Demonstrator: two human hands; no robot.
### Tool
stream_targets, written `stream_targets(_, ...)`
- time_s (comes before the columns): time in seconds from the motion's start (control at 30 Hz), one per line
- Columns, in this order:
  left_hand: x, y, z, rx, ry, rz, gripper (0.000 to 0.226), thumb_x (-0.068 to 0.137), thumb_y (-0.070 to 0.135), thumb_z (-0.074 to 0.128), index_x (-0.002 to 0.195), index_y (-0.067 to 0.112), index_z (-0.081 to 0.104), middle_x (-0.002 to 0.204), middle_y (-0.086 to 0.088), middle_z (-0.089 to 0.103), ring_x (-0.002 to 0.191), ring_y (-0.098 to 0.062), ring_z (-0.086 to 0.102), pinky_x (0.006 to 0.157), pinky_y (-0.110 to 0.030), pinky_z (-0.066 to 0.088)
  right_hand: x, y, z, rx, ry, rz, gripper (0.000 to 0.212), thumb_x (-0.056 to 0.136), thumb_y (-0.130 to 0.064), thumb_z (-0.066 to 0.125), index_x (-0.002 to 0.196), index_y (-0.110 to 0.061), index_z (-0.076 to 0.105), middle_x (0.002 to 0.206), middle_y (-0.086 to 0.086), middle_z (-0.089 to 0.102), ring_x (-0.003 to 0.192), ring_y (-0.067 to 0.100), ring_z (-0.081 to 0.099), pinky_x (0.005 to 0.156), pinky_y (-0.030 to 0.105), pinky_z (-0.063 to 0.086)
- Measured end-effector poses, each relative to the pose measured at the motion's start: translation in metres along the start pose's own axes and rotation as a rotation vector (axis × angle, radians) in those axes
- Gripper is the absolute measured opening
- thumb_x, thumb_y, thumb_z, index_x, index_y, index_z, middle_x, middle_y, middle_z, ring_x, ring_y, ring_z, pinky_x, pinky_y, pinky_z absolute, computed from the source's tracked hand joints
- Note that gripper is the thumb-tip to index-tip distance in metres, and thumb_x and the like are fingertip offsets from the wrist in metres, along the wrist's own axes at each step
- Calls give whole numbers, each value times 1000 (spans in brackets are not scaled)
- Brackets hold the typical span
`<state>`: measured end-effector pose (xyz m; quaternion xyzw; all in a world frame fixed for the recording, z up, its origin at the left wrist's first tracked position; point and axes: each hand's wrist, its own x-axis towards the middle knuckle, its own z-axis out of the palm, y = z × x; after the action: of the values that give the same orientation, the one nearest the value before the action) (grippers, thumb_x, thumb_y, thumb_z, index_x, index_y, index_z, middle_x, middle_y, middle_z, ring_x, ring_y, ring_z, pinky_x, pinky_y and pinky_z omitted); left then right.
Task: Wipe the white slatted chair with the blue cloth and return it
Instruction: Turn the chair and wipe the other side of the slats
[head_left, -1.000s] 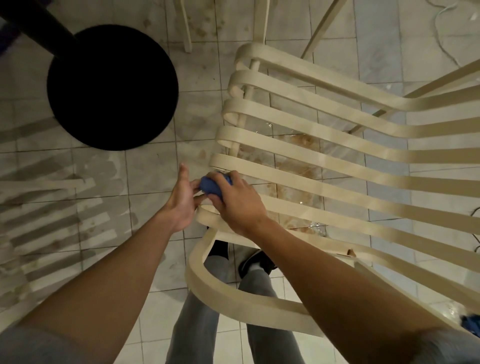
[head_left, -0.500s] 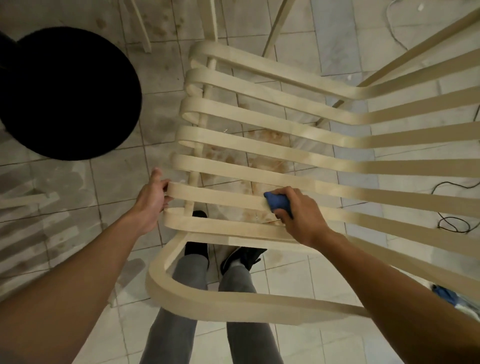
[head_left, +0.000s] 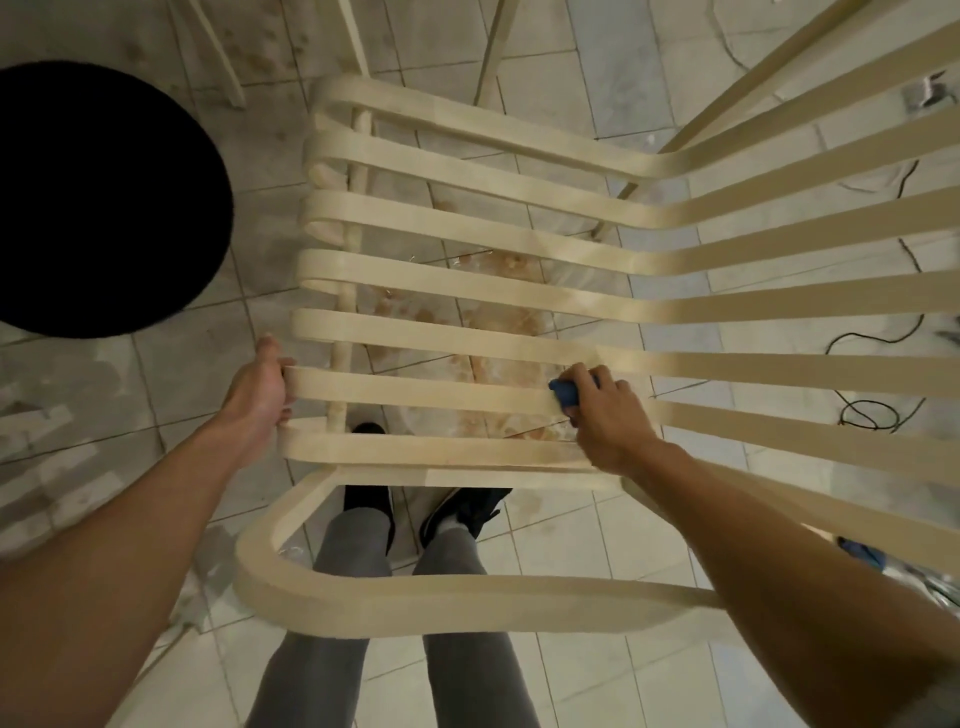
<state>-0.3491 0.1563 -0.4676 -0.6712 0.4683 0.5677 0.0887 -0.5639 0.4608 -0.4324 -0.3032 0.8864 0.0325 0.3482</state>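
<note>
**Step in hand: wiping one slat of the chair (head_left: 467, 283).**

The chair stands directly in front of you, with its slats running left to right. Its near rail is above your shoes (head_left: 467, 508).

**Hand positions**
- Your right hand (head_left: 608, 423) grips the cloth (head_left: 563, 392). The fingers are curled over it and press it onto the second-nearest slat (head_left: 415, 389), right of centre, just before the slat bends. The cloth is bunched small and mostly hidden under the fingers.
- Your left hand (head_left: 260, 395) grips the rounded left end of the same slat, with the thumb on the far side and the fingers wrapped round the end.

**Procedure**
1. Brace the left end firmly, so the chair neither slides nor twists on the tiled floor (head_left: 156, 389) under wiping pressure.
2. Draw the cloth along the slat in one long stroke. Follow the bend and do not lift at the curve.
3. Fold the cloth over both edges of the slat, so the sides are cleaned along with the top face.
4. Open the cloth out wider, because a tight wad covers little surface.
5. Work through the slats in order, near to far, so none is missed.

**Cautions**
- A black stool (head_left: 104, 197) stands close on the left, and cables (head_left: 872, 410) lie on the floor to the right. Do not push the chair towards either.
- The floor beneath the seat looks stained. Grip the cloth securely over the gaps so it does not drop through.
</note>
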Motion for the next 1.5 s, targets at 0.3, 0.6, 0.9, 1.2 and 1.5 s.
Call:
stream_targets(0.3, -8, 3, 1, 11, -19, -4, 65, 100, 65, 22, 122, 16, 58, 120, -7, 59, 110, -26, 54, 107, -47, 41, 13, -168, 26, 179, 57, -289, 49, 81, -11, 58, 121, -25, 33, 125, 12, 38, 101, 34, 39, 90, 45, 35)
stream_targets(0.6, -33, 35, 10, -88, 500, 376, 22, 95, 23, 50, 96, 19, 72, 101, -4, 72, 71, 0, 55, 58, -7, 42, 3, -160, 0, 678, 89, -301, 39, 89, -5, 61, 125, -20, 57, 118, 7, 50, 106, 26, 43, 94, 36, 40)
stream_targets(0.9, -56, 58, 87, 1052, -9, 1032, 72, 95, 52, 50, 156, 27, 21, 165, -6, 12, 150, -31, 4, 120, -51, 5, -35, -52, -54, 913, -56, -90, 31, 87, -2, 70, 109, -21, 62, 89, 17, 66, 59, 21, 64, 49, 47, 56)
stream_targets(1.2, -43, 49, 91, 1342, -221, 852, 87, 96, 62, 36, 147, 41, -32, 144, 7, -55, 133, -29, -51, 114, -62, -17, -50, 46, -46, -179, -208, -34, 26, 88, -20, 64, 111, -22, 53, 100, 3, 59, 87, 23, 54, 73, 35, 49)
stream_targets(1.5, -47, 54, 89, 1390, -283, 801, 86, 98, 59, 32, 144, 40, -37, 141, 6, -58, 129, -31, -54, 113, -63, -16, -33, 51, -19, -164, -303, -29, 30, 85, -5, 62, 111, -18, 53, 99, 4, 55, 94, 25, 55, 75, 35, 48)
